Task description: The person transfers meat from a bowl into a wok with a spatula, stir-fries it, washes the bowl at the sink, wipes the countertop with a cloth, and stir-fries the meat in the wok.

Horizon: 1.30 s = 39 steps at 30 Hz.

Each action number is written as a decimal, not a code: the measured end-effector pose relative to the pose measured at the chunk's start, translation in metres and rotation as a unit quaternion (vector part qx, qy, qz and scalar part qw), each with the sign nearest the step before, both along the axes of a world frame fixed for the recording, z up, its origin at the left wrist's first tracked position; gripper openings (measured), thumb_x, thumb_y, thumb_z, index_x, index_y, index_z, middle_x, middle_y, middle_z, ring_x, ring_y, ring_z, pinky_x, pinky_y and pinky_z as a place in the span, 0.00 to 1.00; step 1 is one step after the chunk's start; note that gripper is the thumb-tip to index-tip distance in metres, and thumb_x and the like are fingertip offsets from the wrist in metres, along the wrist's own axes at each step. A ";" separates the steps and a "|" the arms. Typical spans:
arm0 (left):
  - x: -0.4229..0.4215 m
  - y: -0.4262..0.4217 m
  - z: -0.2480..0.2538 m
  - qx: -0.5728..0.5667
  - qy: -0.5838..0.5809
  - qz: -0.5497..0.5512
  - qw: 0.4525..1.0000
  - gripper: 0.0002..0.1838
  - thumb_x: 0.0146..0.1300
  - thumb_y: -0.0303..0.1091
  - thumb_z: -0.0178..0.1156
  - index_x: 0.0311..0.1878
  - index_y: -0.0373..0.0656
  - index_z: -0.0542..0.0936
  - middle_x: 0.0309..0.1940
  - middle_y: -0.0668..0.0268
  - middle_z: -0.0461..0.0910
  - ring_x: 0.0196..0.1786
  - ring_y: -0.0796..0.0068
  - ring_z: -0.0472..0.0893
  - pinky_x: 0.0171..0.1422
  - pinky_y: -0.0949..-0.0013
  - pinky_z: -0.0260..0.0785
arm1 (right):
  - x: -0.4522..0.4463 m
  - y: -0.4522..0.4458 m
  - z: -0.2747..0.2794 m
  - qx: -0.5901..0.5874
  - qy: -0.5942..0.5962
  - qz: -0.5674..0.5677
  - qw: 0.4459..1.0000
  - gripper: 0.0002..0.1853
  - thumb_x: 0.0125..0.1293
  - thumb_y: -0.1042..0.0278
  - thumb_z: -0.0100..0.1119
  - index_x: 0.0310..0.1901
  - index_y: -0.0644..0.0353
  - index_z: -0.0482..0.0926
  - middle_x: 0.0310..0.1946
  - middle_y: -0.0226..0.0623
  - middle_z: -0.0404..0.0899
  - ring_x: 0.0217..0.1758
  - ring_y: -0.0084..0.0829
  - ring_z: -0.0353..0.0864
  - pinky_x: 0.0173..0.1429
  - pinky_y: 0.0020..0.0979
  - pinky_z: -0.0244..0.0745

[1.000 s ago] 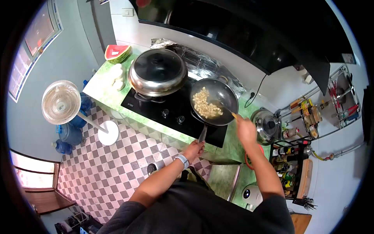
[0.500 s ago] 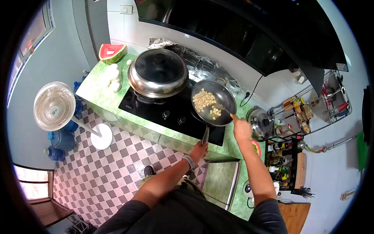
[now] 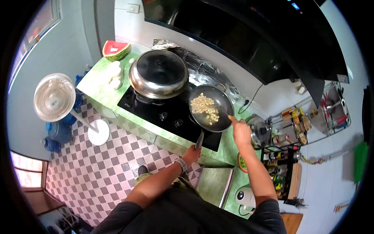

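Note:
My left hand (image 3: 191, 155) is closed around the handle (image 3: 200, 139) of a dark frying pan (image 3: 223, 99), which sits at the right end of the black cooktop (image 3: 156, 114). Small pale chunks of food (image 3: 201, 103) lie in the pan, mostly on its left and lower side. With my right hand (image 3: 241, 133) I grip the wooden-ended handle of a spatula (image 3: 223, 111). Its metal blade rests among the chunks. What the chunks are, I cannot tell.
Left of the pan stands a large lidded pot (image 3: 159, 80). A watermelon piece (image 3: 116, 50) and white rounded items (image 3: 114, 74) are at the counter's far left. Another lidded pot (image 3: 258, 130) and a bottle rack (image 3: 278, 167) stand right. A white fan (image 3: 54, 97) stands on the floor.
The spatula blade has shifted left and down in the pan, and the chunks are spread more toward the handle side. Both hands keep their grips. The whole view has shifted slightly.

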<state>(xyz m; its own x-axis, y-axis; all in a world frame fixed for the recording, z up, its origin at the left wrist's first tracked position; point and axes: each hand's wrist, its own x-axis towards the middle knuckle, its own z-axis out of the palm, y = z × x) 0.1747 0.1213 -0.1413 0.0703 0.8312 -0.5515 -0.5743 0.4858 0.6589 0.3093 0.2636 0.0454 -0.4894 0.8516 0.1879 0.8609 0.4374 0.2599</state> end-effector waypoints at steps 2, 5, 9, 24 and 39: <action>0.002 -0.003 -0.005 0.006 0.020 0.003 1.000 0.12 0.73 0.43 0.52 0.42 0.45 0.69 0.26 0.71 0.69 0.22 0.81 0.68 0.22 0.74 0.59 | -0.011 0.014 0.024 0.021 0.006 0.035 0.999 0.18 0.64 0.70 0.54 0.55 0.43 0.79 0.33 0.46 0.78 0.30 0.46 0.84 0.31 0.43 0.80; 0.004 -0.001 -0.003 0.017 0.046 0.015 0.999 0.13 0.73 0.43 0.52 0.41 0.43 0.70 0.25 0.70 0.71 0.24 0.80 0.70 0.23 0.73 0.62 | -0.033 0.067 0.006 0.043 0.044 0.103 0.993 0.19 0.64 0.72 0.54 0.55 0.42 0.79 0.32 0.46 0.77 0.30 0.49 0.82 0.33 0.44 0.79; 0.004 -0.002 0.004 0.009 0.086 0.016 0.996 0.12 0.72 0.43 0.53 0.40 0.43 0.70 0.25 0.70 0.71 0.25 0.80 0.70 0.24 0.73 0.62 | -0.048 0.100 -0.022 0.036 0.004 0.198 0.980 0.20 0.62 0.75 0.53 0.55 0.48 0.79 0.38 0.45 0.77 0.36 0.42 0.84 0.35 0.38 0.81; -0.001 -0.002 -0.001 0.002 0.067 -0.006 0.998 0.12 0.72 0.43 0.53 0.44 0.43 0.68 0.28 0.71 0.69 0.24 0.81 0.68 0.23 0.74 0.60 | -0.043 0.088 -0.010 -0.023 0.019 0.225 0.974 0.25 0.61 0.78 0.50 0.58 0.40 0.78 0.38 0.44 0.76 0.40 0.45 0.82 0.43 0.42 0.79; -0.002 -0.006 -0.002 0.019 0.068 -0.015 0.997 0.13 0.72 0.43 0.52 0.44 0.42 0.70 0.25 0.71 0.69 0.22 0.79 0.69 0.21 0.71 0.62 | -0.049 0.096 -0.013 -0.111 -0.028 0.057 0.992 0.17 0.67 0.70 0.50 0.53 0.44 0.81 0.44 0.47 0.79 0.45 0.47 0.83 0.47 0.43 0.80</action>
<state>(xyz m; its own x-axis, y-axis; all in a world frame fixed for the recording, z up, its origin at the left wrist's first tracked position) 0.1728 0.1151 -0.1432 0.0231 0.8501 -0.5261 -0.4642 0.4752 0.7474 0.2600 0.3593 0.0323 -0.5886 0.8080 -0.0272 0.7901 0.5820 0.1925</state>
